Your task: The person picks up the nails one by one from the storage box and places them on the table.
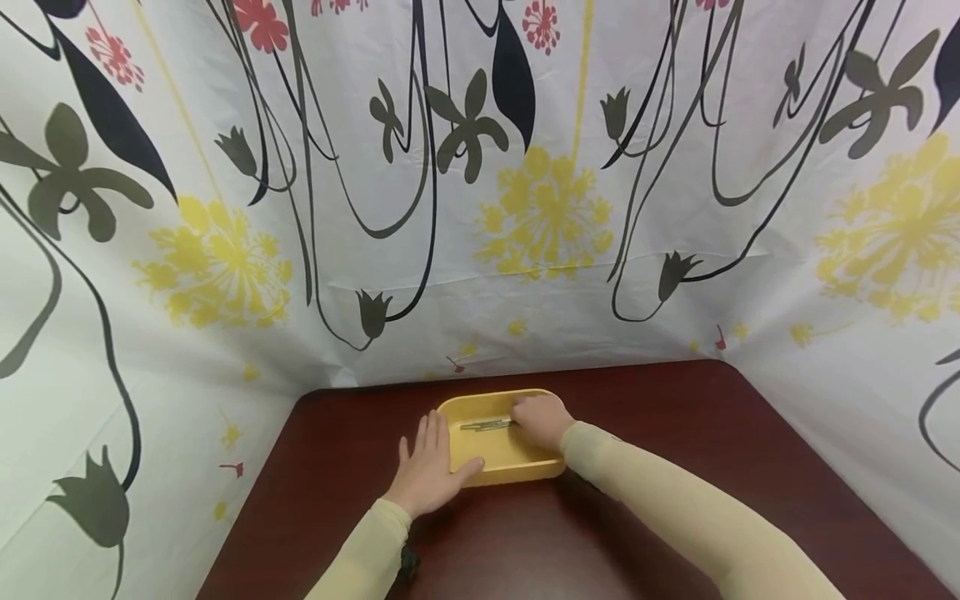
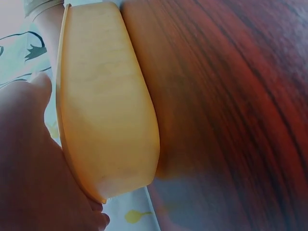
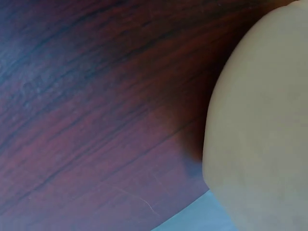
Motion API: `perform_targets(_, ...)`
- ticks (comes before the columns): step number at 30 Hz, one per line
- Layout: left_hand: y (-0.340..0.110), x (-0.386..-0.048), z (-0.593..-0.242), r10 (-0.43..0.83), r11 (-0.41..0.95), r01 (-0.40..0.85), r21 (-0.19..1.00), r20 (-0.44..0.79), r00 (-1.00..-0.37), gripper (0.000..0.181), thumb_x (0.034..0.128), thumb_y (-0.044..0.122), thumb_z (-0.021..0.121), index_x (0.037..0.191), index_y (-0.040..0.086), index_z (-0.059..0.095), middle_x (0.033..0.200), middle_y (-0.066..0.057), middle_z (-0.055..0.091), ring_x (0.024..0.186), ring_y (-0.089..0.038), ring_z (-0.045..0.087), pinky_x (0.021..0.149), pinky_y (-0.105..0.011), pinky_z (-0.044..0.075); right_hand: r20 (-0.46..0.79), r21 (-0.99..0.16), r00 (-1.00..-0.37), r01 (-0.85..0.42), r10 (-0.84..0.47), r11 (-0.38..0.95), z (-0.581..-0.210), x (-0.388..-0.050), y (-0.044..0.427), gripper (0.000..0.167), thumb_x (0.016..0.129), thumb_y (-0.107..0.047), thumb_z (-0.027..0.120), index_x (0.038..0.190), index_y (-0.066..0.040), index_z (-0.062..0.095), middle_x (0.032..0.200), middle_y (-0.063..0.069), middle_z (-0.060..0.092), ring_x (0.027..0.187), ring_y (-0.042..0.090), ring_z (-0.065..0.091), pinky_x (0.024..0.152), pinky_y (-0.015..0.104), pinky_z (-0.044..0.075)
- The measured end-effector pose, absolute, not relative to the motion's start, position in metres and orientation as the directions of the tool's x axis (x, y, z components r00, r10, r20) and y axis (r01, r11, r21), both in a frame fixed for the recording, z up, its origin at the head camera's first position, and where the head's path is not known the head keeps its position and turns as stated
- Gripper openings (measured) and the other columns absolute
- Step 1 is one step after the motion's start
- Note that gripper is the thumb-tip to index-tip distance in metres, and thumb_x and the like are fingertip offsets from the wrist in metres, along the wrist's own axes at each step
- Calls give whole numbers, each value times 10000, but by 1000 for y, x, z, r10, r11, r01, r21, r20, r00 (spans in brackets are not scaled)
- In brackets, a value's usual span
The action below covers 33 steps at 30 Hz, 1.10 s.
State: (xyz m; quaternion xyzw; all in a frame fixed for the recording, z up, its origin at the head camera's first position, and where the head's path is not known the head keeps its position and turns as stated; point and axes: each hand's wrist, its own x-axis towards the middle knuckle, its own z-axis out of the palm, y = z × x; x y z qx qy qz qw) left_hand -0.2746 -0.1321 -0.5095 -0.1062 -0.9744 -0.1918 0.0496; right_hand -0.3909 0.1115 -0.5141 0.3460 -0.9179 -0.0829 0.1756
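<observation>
A shallow yellow tray (image 1: pixel 506 477) with rounded corners stands on the table, its outer wall (image 2: pixel 106 96) large in the left wrist view. My left hand (image 1: pixel 429 477) rests on the tray's left end, fingers straight and thumb spread over the near rim. Inside the tray lie several thin grey metal sticks (image 1: pixel 486 425), too small to tell their kind. My right hand (image 1: pixel 542 421) reaches over the right side into the tray, its fingers curled down at the right ends of the sticks. Its fingertips are hidden. Only the tray's side (image 3: pixel 260 120) shows in the right wrist view.
The dark red-brown wooden table (image 1: pixel 660 425) ends just behind the tray. Hanging white cloth (image 1: pixel 465 317) with a flower print encloses the table at the back and both sides. A small black object (image 1: pixel 408 562) shows beside the left sleeve.
</observation>
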Motion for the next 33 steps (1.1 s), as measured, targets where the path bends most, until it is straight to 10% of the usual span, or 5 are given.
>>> perform_targets(33, -130, -278, -501, 161, 906, 159, 392, 29, -987, 1255, 800, 867, 491, 1605, 1, 71, 1673, -165, 41, 1527, -342, 87, 1135, -681, 98, 362, 162, -735, -556, -574, 815, -528, -400, 108, 262, 772, -141, 718, 564, -197, 568, 594, 10, 595, 532, 236, 592, 508, 447, 490)
